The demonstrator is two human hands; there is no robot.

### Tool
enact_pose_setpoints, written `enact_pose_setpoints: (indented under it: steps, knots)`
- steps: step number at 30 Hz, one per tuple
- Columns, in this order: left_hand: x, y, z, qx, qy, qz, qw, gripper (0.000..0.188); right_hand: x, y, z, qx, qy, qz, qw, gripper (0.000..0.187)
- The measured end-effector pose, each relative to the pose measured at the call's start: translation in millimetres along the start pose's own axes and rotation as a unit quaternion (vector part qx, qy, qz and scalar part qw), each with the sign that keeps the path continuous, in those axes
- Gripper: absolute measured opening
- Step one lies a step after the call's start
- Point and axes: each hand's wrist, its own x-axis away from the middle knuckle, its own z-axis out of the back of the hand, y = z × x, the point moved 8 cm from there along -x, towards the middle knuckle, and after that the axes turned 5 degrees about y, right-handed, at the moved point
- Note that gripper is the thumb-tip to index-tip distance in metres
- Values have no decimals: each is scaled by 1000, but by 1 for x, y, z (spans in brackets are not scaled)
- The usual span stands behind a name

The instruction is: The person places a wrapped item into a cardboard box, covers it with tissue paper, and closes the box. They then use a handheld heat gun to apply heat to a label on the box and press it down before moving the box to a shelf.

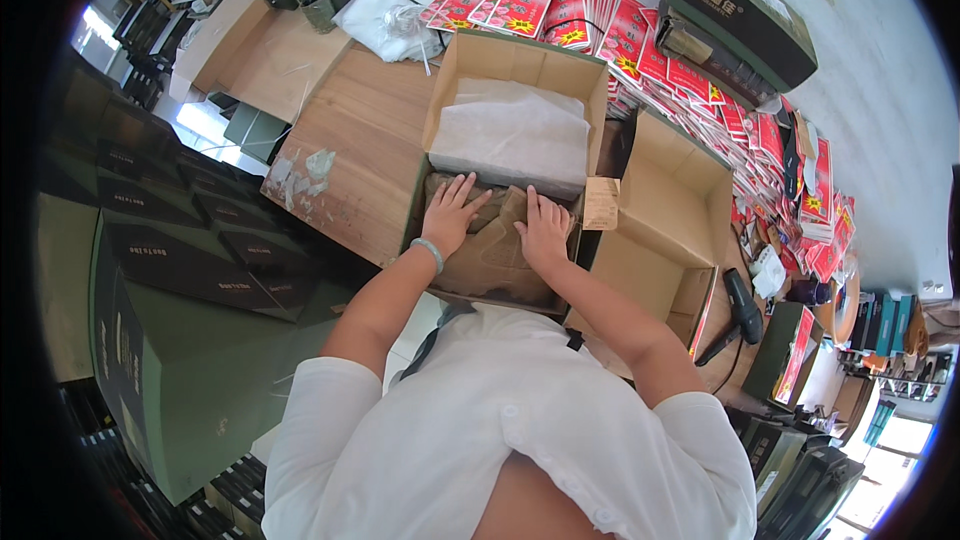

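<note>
An opened cardboard box point(520, 58) with a brown inside sits on the table in front of me. White tissue paper point(515, 135) is folded back over its far part. In the near part lies a brown, soft-looking item point(497, 258); its kind is hard to make out. My left hand point(450, 218) rests on the item's left side with the fingers spread. On its right side lies my right hand point(545, 232), fingers stretched out toward the tissue. Neither hand grips anything. A small brown paper tag point(601, 203) stands at the box's right edge.
An empty box or lid point(665, 190) lies open to the right, beside a black hair dryer point(740, 315). Many red printed packets point(520, 0) line the back, with dark green boxes point(740, 20) on them. Stacked green boxes point(200, 340) crowd the left.
</note>
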Motion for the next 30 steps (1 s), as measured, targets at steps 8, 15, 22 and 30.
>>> enact_pose_setpoints:
  steps: [8,15,22,30]
  knots:
    - [-17,3,2,71,-7,115,991,48,-4,6,-5,-8,-13,33,999,83]
    - [19,16,-9,131,-204,121,963,67,27,36,16,-14,32,-54,998,84]
    - [17,20,-11,161,-190,89,964,66,26,35,11,-16,5,-90,996,87]
    - [5,8,-18,309,-301,118,894,73,29,40,29,-65,26,-76,995,79]
